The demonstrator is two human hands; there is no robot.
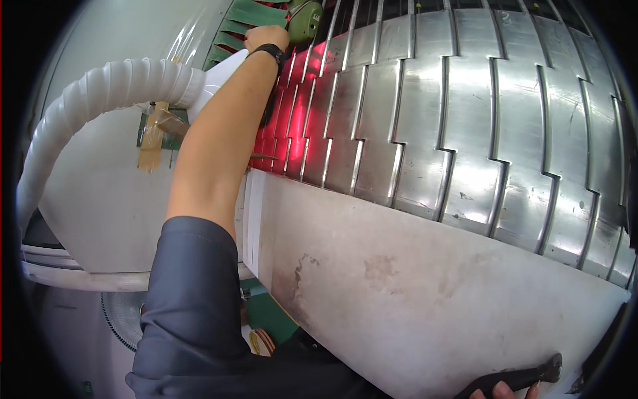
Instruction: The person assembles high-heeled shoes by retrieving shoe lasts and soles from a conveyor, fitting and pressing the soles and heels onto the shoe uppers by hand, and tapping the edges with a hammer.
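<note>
My left arm, in a dark grey sleeve, reaches far forward. My left hand is closed in a fist-like curl beside a green rounded part and a row of green flaps. Its fingertips are hidden, and I cannot see what they hold. A black band circles that wrist. At the lower right edge my right hand shows only its fingertips, curled against a dark handle with a knobbed end. The handle lies along a stained pale panel.
Overlapping metal slats stretch across the right, lit red near my left forearm. A white corrugated hose arches at left to a white nozzle beside that arm. Below the pale machine cover is a fan guard.
</note>
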